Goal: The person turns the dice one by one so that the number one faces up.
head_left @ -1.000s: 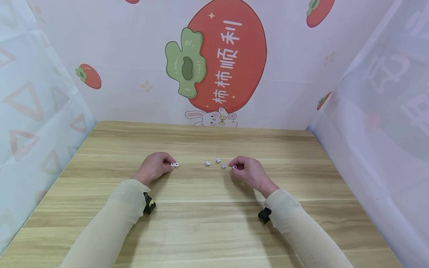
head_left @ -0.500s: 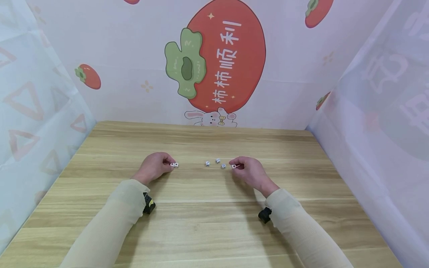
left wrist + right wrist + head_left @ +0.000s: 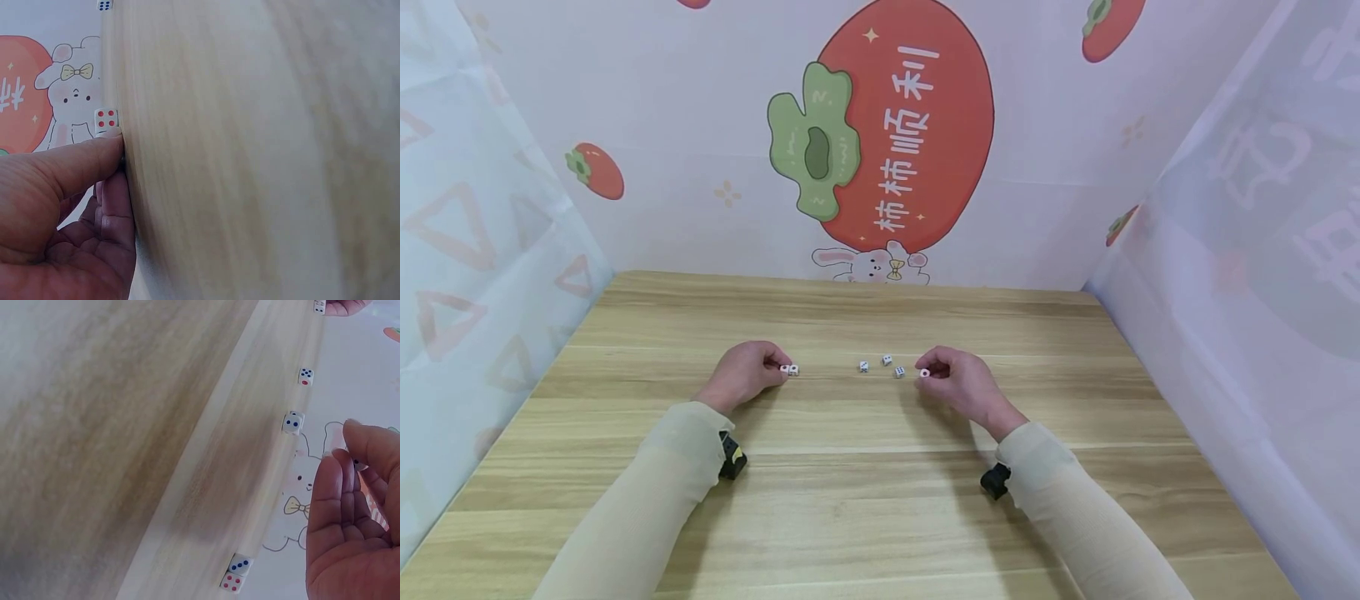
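My left hand (image 3: 747, 377) rests on the table at the left, thumb and fingers pinching at a pair of white dice (image 3: 793, 370) set side by side. In the left wrist view, a die (image 3: 106, 119) with four red pips stands just past the thumb tip; the other is hidden by the hand. My right hand (image 3: 961, 386) pinches a single die (image 3: 924, 374), one red pip facing up, between thumb and fingers. The right wrist view shows this hand (image 3: 356, 531) with its die mostly covered. Three loose dice lie between the hands, the nearest die (image 3: 899, 372) just left of the right fingertips.
The other two loose dice are a left die (image 3: 863, 367) and a farther die (image 3: 887, 360). They sit on a wood-grain table (image 3: 865, 500). A printed cloth backdrop (image 3: 1045, 167) rises behind the table's far edge, with hanging cloth on both sides.
My right hand has shifted slightly to the right, and the die in its fingers has turned a little, showing its one-pip face more fully. The left hand and the loose dice stay put.
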The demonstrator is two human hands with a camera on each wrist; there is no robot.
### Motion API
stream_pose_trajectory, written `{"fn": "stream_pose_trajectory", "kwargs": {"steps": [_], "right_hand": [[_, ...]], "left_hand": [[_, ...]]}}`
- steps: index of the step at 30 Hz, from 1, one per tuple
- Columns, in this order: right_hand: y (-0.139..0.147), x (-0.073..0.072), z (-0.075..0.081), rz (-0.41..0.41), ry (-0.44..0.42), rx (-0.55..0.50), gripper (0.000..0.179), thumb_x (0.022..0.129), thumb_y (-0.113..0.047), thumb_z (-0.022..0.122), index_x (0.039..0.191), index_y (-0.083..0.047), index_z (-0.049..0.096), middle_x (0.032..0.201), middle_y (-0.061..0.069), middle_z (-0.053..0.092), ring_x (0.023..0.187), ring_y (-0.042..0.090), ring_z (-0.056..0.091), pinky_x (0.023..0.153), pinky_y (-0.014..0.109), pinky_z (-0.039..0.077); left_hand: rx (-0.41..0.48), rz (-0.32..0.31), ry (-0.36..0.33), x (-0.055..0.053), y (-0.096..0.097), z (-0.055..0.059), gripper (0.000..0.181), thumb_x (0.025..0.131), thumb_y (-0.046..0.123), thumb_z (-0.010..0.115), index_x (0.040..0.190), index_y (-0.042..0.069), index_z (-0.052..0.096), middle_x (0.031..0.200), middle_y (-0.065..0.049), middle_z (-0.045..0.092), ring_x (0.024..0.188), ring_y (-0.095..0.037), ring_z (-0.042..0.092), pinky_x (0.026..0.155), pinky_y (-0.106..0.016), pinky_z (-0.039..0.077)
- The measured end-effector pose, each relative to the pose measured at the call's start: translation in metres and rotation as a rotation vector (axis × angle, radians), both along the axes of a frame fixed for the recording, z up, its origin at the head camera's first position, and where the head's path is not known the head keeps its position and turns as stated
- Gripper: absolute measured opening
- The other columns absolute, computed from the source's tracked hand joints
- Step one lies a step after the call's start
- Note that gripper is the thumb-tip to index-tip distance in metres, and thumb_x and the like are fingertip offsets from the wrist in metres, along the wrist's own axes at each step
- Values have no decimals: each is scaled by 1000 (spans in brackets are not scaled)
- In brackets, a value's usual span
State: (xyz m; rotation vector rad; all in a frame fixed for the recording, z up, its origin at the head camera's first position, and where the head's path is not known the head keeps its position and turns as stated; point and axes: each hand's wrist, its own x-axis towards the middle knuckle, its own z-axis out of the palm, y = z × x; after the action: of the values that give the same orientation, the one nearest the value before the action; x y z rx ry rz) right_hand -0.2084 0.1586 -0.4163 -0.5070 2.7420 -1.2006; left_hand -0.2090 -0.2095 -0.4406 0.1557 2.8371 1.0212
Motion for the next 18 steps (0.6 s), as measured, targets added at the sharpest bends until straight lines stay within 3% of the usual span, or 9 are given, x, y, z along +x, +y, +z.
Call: {"fn": "stream_pose_trajectory", "kwargs": {"steps": [8, 18], "right_hand": [[1, -2, 0, 8, 5, -11, 20, 94, -9, 76, 113, -6, 74, 102, 2, 72, 92, 17, 64, 80, 30, 56], [9, -3, 5, -27, -17, 24, 24, 95, -6, 72, 119, -5, 72, 111, 6, 73, 100, 20, 67, 89, 37, 58]], "left_hand": [[-5, 3, -1, 0, 0, 1, 9, 93, 11, 74, 101, 11, 77, 92, -2, 70, 84, -19, 58, 79, -33, 44], [-7, -4, -3, 0, 1, 1, 10, 92, 10, 75, 102, 10, 77, 93, -2, 71, 85, -19, 58, 79, -33, 45]]}}
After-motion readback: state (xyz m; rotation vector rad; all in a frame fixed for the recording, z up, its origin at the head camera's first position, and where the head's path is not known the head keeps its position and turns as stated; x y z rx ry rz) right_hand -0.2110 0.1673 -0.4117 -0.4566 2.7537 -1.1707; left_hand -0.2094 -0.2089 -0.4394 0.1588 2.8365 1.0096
